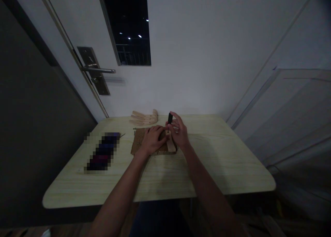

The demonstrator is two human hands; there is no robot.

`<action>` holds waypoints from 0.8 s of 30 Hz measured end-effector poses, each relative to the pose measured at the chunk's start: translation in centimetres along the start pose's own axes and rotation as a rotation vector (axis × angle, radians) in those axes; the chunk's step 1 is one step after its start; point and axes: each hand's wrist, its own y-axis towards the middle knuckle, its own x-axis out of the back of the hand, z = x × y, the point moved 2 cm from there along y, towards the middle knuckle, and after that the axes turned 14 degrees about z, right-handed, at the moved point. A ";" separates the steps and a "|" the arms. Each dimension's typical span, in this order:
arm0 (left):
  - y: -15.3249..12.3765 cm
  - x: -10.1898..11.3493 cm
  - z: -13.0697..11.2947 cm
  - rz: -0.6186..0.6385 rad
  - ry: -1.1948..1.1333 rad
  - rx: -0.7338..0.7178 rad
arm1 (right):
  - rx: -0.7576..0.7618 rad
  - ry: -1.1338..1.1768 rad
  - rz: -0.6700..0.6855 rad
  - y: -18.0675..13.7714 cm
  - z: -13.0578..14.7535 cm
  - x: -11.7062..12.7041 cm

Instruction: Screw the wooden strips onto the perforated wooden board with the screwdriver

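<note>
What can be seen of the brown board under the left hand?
The brown board is a roughly rectangular slab that looks like cardboard, speckled with small dark marks, its near edge rough. It lies flat on the pale table. The left hand spreads across it, covering much of its middle, and a pale wooden piece rests at its right end.

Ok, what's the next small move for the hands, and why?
Probably a small twist of the black handle: the right hand holds it roughly upright above the wooden piece, while the left hand lies on the cardboard.
</note>
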 end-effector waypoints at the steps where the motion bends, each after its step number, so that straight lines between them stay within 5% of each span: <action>1: 0.0 0.0 0.0 0.001 0.000 0.002 | -0.003 -0.003 -0.004 0.0 -0.1 0.0; 24: 0.1 0.0 0.0 0.005 -0.017 -0.003 | 0.007 0.143 -0.011 0.1 -0.4 0.4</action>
